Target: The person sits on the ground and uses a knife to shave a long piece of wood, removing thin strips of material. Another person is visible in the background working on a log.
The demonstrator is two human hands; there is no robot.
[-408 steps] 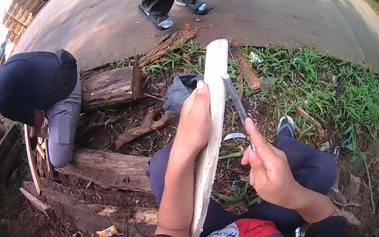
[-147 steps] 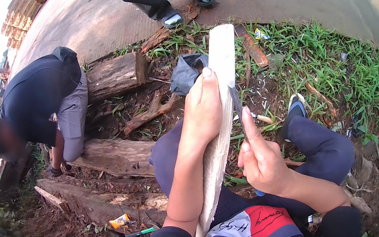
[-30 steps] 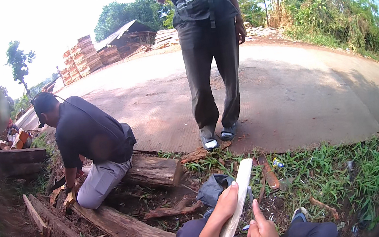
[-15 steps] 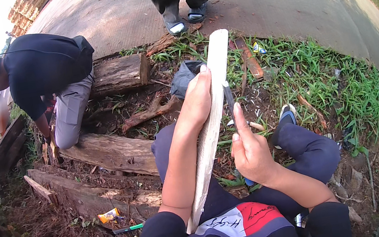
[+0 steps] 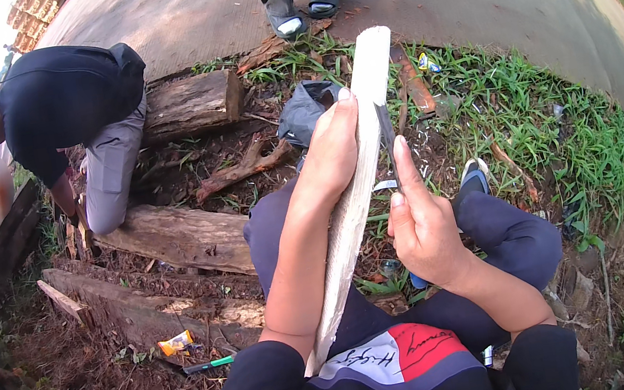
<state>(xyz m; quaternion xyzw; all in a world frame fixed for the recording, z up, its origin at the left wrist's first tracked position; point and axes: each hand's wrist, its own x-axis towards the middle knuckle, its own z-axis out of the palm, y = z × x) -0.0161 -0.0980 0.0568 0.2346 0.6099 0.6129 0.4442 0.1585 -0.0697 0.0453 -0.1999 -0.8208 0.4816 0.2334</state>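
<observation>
A long pale strip of wood slants up from my lap, its lower end against my shirt. My left hand is wrapped round its upper part from the left side. In my right hand is a knife, held with the index finger stretched along the back of the blade. The blade lies against the right edge of the wood, a little below its squared top end. Most of the knife's handle is hidden in my fist.
Thick logs lie at the left, beside a kneeling person. Another person's feet stand on the road ahead. A dark plastic bag sits on the ground beyond my left hand. A green-handled tool and a yellow wrapper lie lower left.
The strip of wood has tilted slightly, its top shifting up and to the right. Both hands have moved up with it, and the knife blade sits slightly nearer the top end.
</observation>
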